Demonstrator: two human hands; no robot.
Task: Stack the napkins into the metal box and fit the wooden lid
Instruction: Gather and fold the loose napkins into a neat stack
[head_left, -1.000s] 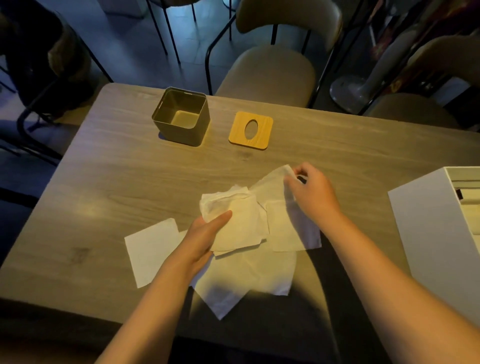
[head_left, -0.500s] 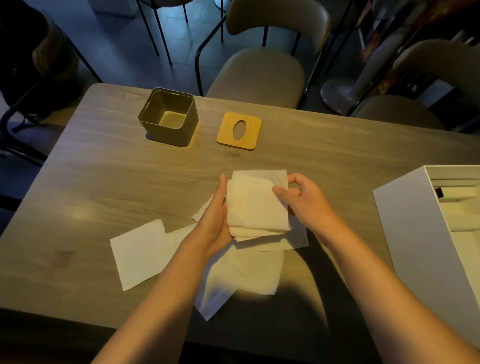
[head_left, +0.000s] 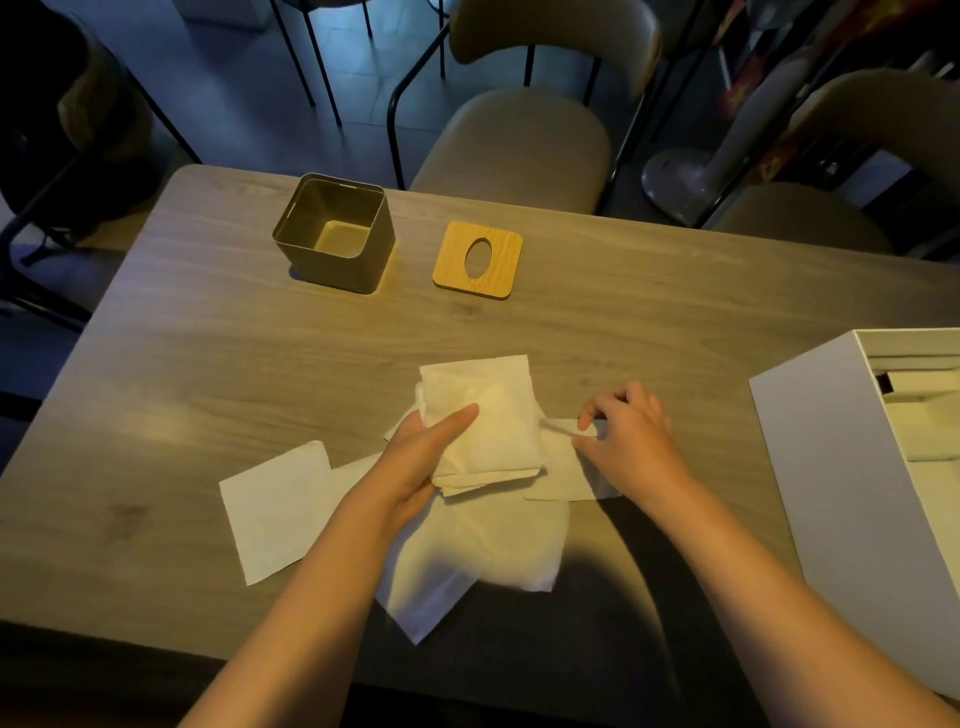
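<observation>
Our left hand (head_left: 421, 457) is clamped on a small stack of napkins (head_left: 488, 415), thumb across the top and fingers underneath, holding it just above the table (head_left: 208, 353). Our right hand (head_left: 628, 441) presses its fingertips on a loose napkin (head_left: 566, 467) lying just beside the stack, pinching at its edge; whether it has actually lifted the sheet we cannot tell. More napkins lie spread flat beneath and to the left of our forearms. We judge the gathering step is in hand: the metal box (head_left: 332, 234) stands empty at the far side, well apart from the stack, with the wooden lid (head_left: 478, 260) lying flat beside it. Next we need to draw that sheet onto the stack, square the edges, and collect the rest.
</observation>
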